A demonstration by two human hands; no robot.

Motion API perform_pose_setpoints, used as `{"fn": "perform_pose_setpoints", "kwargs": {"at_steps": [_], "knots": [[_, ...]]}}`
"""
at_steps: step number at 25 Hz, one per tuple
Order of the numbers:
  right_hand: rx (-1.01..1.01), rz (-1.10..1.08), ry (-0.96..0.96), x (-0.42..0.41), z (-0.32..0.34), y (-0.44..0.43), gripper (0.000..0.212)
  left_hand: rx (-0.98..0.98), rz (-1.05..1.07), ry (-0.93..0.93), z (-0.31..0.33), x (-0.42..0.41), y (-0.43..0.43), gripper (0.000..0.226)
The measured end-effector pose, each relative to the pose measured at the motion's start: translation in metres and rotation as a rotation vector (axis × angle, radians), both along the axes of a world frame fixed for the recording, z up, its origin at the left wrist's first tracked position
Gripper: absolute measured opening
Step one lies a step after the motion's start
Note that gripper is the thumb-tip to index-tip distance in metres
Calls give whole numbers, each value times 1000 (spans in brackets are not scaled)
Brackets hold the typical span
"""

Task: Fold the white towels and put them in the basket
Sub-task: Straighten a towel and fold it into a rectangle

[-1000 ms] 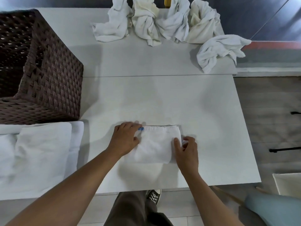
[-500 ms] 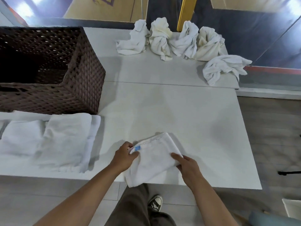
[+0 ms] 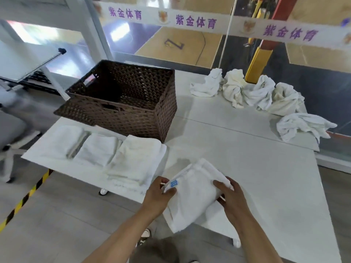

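Note:
A folded white towel (image 3: 193, 194) with a small blue tag hangs over the near edge of the white table (image 3: 247, 168), lifted off the surface. My left hand (image 3: 157, 196) pinches its left edge by the tag. My right hand (image 3: 230, 198) grips its right side. A brown woven basket (image 3: 161, 118) stands at the table's far left; its visible inside looks dark and bare. Three folded white towels (image 3: 102, 149) lie in a row in front of the basket. Several crumpled white towels (image 3: 258, 93) sit along the far right edge.
A glass wall with a printed banner runs behind the table. A yellow post (image 3: 258, 63) stands behind the crumpled towels. Black-and-yellow floor tape (image 3: 24, 198) runs at the lower left. A whiteboard on a stand (image 3: 28, 61) is at the far left.
The folded towel has been picked up from the table by both hands and turned, moving toward the near edge. My view has swung left and up, bringing the basket's inside into sight.

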State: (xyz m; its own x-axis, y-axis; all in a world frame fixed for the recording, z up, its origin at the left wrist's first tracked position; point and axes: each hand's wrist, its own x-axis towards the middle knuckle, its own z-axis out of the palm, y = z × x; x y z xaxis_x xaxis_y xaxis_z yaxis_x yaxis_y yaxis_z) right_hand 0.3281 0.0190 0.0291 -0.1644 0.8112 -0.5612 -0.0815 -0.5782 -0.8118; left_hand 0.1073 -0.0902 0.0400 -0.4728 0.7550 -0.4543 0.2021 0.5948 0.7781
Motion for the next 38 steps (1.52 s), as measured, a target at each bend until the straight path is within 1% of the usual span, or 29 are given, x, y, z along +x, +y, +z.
{"fn": "perform_pose_setpoints", "kwargs": {"at_steps": [2, 4, 6, 10, 12, 16, 19, 21, 23, 25, 27, 31, 35, 38], "knots": [[8, 21, 13, -22, 14, -1, 50, 39, 46, -20, 15, -17, -9, 22], [25, 61, 12, -49, 25, -6, 37, 71, 64, -24, 27, -41, -18, 23], [35, 72, 15, -78, 36, -12, 30, 92, 82, -25, 36, -68, -26, 24], [90, 56, 33, -152, 47, -30, 38, 112, 92, -30, 43, -133, -50, 24], [105, 36, 9, -190, 44, -42, 42, 107, 73, -32, 42, -168, -61, 23], [126, 6, -67, -258, 37, -64, 37, 109, 39, -66, 32, -228, -81, 21], [104, -12, -115, -299, 33, -73, 39, 110, 41, -107, 24, -264, -95, 21], [61, 16, -89, -321, 28, -75, 38, 115, 70, -113, 20, -283, -102, 20], [31, 74, -63, -341, 27, -73, 32, 110, 97, -111, 15, -299, -105, 20], [62, 148, -124, -357, 22, -67, 32, 99, 112, -124, 10, -312, -103, 21], [126, 221, -175, -373, 13, -60, 38, 79, 127, -130, 3, -325, -99, 23], [119, 227, -166, -399, -1, -46, 42, -11, 186, -142, -2, -345, -88, 27], [123, 261, -200, -434, -15, -19, 37, -58, 203, -106, 0, -363, -66, 25], [169, 319, -246, -462, -25, -2, 37, -77, 224, -50, -8, -381, -55, 27]]}}
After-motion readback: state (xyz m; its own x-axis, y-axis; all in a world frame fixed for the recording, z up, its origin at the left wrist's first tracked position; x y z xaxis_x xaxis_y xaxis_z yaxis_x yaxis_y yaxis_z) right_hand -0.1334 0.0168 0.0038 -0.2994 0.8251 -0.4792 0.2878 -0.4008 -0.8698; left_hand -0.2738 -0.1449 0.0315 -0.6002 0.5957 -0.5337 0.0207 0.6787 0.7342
